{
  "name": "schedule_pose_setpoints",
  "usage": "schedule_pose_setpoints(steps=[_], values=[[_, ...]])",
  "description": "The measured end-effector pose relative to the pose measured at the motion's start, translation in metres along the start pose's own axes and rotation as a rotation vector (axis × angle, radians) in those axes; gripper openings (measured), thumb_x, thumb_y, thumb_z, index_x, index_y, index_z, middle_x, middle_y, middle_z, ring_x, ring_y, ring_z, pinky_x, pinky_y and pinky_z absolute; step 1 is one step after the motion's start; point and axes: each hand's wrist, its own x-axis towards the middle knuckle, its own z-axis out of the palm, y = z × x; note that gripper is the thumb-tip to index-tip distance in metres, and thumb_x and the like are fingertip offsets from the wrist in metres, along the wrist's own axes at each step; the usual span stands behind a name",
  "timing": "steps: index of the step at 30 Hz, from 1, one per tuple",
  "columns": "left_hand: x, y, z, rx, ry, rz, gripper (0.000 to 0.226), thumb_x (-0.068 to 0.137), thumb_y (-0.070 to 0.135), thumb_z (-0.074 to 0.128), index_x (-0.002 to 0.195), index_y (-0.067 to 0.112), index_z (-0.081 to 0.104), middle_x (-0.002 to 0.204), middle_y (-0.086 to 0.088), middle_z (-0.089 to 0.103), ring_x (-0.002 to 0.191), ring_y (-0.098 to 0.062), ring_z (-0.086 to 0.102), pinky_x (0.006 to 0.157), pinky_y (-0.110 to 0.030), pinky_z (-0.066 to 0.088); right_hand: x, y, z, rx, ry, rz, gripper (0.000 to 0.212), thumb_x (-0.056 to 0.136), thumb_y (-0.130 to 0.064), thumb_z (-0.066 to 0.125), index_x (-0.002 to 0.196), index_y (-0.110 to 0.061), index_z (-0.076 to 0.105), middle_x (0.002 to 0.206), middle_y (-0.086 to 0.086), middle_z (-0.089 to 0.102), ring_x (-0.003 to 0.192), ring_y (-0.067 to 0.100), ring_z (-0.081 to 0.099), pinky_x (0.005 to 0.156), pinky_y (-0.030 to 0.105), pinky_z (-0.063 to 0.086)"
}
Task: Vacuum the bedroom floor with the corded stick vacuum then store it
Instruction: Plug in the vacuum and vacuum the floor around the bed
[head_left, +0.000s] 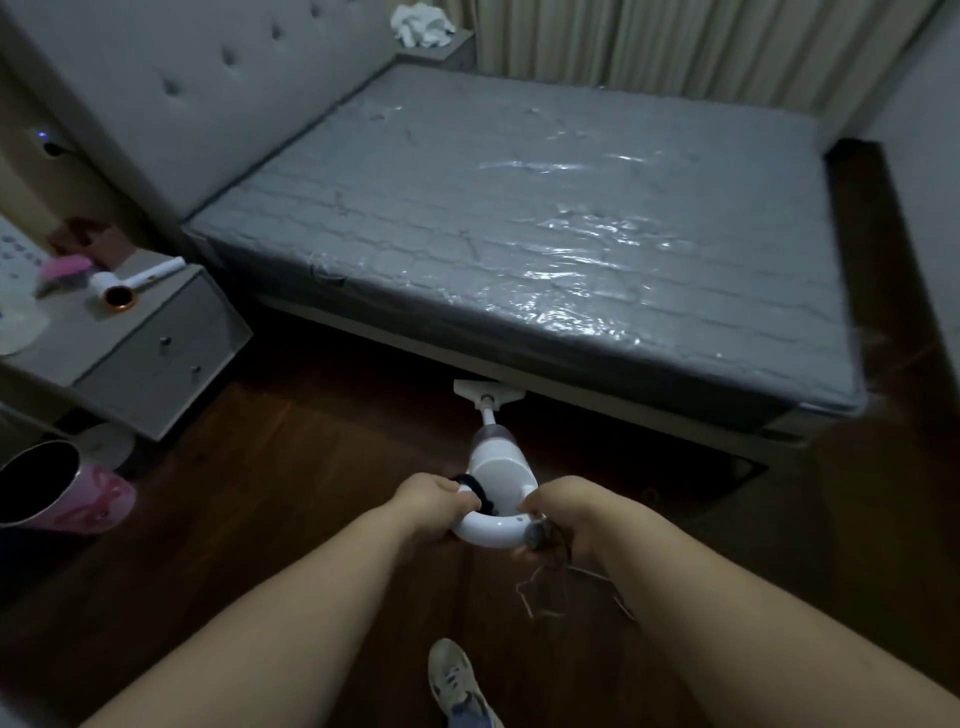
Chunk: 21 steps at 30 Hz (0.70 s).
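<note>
Wide bed (545, 218) across the far side, bare grey mattress wrapped in glossy plastic, tufted grey headboard (171, 93) on the left. Dark wooden floor (291, 467) in front and along the right side. Pale pleated curtain (675, 41) behind the bed. Grey two-drawer nightstand (156, 353) at left, both drawers closed, contents hidden; on top, a white hair dryer (136, 283) lying on its side and a pink item, too blurred to identify. Second small stand in the far corner with crumpled white cloth (421, 23) on it. Open-topped cylindrical bin (49, 488) low at left, pink-patterned wall, interior dark, contents impossible to tell. White corded stick vacuum (496, 467) in the middle, standing on the floor and leaning away, flat floor head (488, 392) just at the bed's lower edge, partly beneath the frame. Left hand (434, 501) curled tight around the left of the looped white handle, beside the wound black cord. Right hand (563, 519) clenched on the handle's right side, with a thin cord (545, 592) dangling below it. One pale sneaker (457, 680) on the floor at the bottom edge.
</note>
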Motion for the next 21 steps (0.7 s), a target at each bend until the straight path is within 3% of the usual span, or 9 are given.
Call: schedule_pose_setpoints(steps=[2,7,9,11,13,15,17,21], values=[[-0.023,0.007,0.035,0.052,-0.033,0.018,0.014,0.087,0.02,0.063,0.087,0.008,0.07,0.072,-0.008,0.057,0.055,-0.018,0.048,0.051,-0.024,0.038,-0.019,0.029,-0.027,0.05,0.022,0.004,0.041,0.095,-0.008,0.048,0.132,0.001,0.035,0.074,0.021,0.053,0.034,0.022,0.058,0.052,0.036,0.058],[-0.066,0.024,0.111,0.15,-0.11,0.07,0.018,0.087,0.021,0.063,0.075,0.01,0.07,0.058,-0.006,0.053,0.045,-0.016,0.045,0.043,-0.019,0.035,-0.058,0.096,-0.091,0.157,0.108,-0.02,0.035,0.094,-0.009,0.049,0.127,0.003,0.04,0.082,0.023,0.054,0.044,0.024,0.061,0.04,0.028,0.053],[-0.078,0.032,0.133,0.189,-0.139,0.089,0.02,0.087,0.021,0.063,0.07,0.011,0.066,0.055,-0.006,0.051,0.042,-0.016,0.044,0.042,-0.019,0.035,-0.073,0.115,-0.111,0.189,0.107,-0.029,0.032,0.094,-0.008,0.046,0.124,0.004,0.044,0.067,0.02,0.054,0.03,0.02,0.054,0.035,0.023,0.048],[-0.089,0.043,0.153,0.235,-0.163,0.107,0.018,0.087,0.022,0.061,0.078,0.008,0.069,0.058,-0.007,0.054,0.044,-0.017,0.045,0.045,-0.021,0.036,-0.088,0.133,-0.128,0.251,0.11,-0.027,0.024,0.096,-0.01,0.044,0.117,0.002,0.047,0.047,0.015,0.055,0.026,0.017,0.051,0.031,0.018,0.042],[-0.093,0.049,0.167,0.258,-0.177,0.118,0.024,0.086,0.024,0.06,0.091,0.004,0.072,0.063,-0.01,0.057,0.045,-0.019,0.047,0.045,-0.021,0.036,-0.097,0.144,-0.138,0.305,0.118,-0.025,0.02,0.097,-0.014,0.044,0.111,-0.001,0.048,0.041,0.012,0.057,0.029,0.016,0.053,0.03,0.017,0.04],[-0.095,0.053,0.179,0.281,-0.197,0.116,0.029,0.084,0.025,0.06,0.094,0.0,0.069,0.065,-0.012,0.059,0.044,-0.02,0.048,0.043,-0.02,0.035,-0.105,0.155,-0.144,0.389,0.148,-0.044,0.017,0.097,-0.015,0.047,0.104,0.0,0.05,0.046,0.013,0.061,0.032,0.016,0.055,0.044,0.021,0.049],[-0.094,0.054,0.187,0.257,-0.239,0.116,0.029,0.083,0.024,0.062,0.093,-0.003,0.066,0.071,-0.016,0.061,0.053,-0.024,0.054,0.051,-0.024,0.04,-0.111,0.163,-0.144,0.485,0.185,-0.074,0.015,0.095,-0.013,0.051,0.099,0.002,0.052,0.064,0.017,0.063,0.041,0.018,0.057,0.061,0.026,0.053],[-0.089,0.053,0.187,0.247,-0.306,0.172,0.031,0.082,0.025,0.066,0.095,-0.003,0.062,0.089,-0.022,0.066,0.069,-0.031,0.063,0.062,-0.033,0.047,-0.121,0.17,-0.128,0.597,0.326,-0.092,0.016,0.094,-0.016,0.056,0.092,0.0,0.054,0.083,0.02,0.062,0.052,0.021,0.06,0.043,0.024,0.05]])
